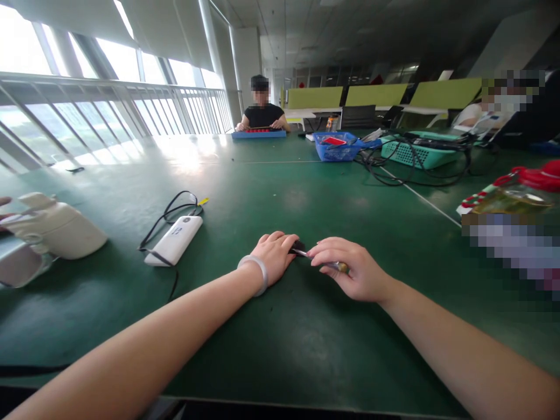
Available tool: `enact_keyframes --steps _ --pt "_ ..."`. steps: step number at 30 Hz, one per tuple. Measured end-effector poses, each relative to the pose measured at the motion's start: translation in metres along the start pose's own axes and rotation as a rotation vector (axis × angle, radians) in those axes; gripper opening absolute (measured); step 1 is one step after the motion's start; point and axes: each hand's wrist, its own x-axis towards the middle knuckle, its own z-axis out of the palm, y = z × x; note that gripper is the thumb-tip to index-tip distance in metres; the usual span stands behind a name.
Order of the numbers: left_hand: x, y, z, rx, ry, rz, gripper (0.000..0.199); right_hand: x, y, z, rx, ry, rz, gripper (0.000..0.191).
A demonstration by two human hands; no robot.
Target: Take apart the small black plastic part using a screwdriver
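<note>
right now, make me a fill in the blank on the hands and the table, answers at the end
1. Of the left hand and the right hand, only the ____ one has a bracelet at its wrist.
2. The slim tool is gripped by the ____ hand.
3. The tabletop is ____ in colour.
4. The basket to the left of the teal basket is ____.

Missing words: left; right; green; blue.

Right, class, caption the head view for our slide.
Left hand on a small dark object, right hand holding a slender tool to it, over a green table.
</note>
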Motion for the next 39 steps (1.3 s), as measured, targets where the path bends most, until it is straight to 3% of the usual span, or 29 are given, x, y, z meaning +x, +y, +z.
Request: enact_keyframes --steps 8,17,29,39 --pt "-0.017 0.021 -0.004 0.021 -0.013 -0.145 0.048 -0.002 0.002 0.0 0.061 0.004 0.025 0.016" --pt "-0.023 0.003 -0.012 -0.03 -0.058 -0.023 0.041 -0.001 -0.006 0.001 0.035 -0.012 -0.045 0.016" --pt "-0.012 0.006 -0.002 -0.21 0.074 -0.125 0.035 0.002 -0.01 0.0 -0.077 -0.044 -0.134 0.013" --pt "-0.004 -0.006 0.003 -0.317 0.103 -0.093 0.037 0.007 -0.023 0.004 -0.311 -0.255 -0.226 0.01"
